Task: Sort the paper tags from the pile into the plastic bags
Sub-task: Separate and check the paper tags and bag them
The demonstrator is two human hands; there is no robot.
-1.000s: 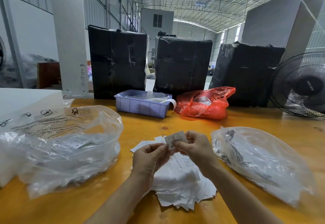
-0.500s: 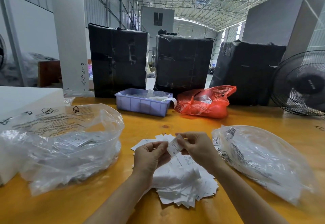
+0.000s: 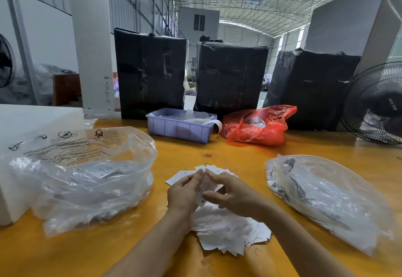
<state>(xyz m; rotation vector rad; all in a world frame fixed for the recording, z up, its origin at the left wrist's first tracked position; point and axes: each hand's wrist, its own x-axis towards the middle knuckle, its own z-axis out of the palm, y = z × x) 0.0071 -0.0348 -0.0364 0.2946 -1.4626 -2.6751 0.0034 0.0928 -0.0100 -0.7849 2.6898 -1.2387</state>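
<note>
I see both hands, left hand [image 3: 185, 192] and right hand [image 3: 232, 196], pinching one small white paper tag [image 3: 205, 187] above the loose white tag pile [image 3: 228, 231]. The crinkled clear plastic bags left [image 3: 87, 178] and right [image 3: 326, 198] of that pile hold some tags; I judge much remains.

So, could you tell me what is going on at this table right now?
A person is sorting paper tags. The left hand and right hand together hold one tag above the pile on the yellow table. Clear plastic bags lie on the left and right.
</note>
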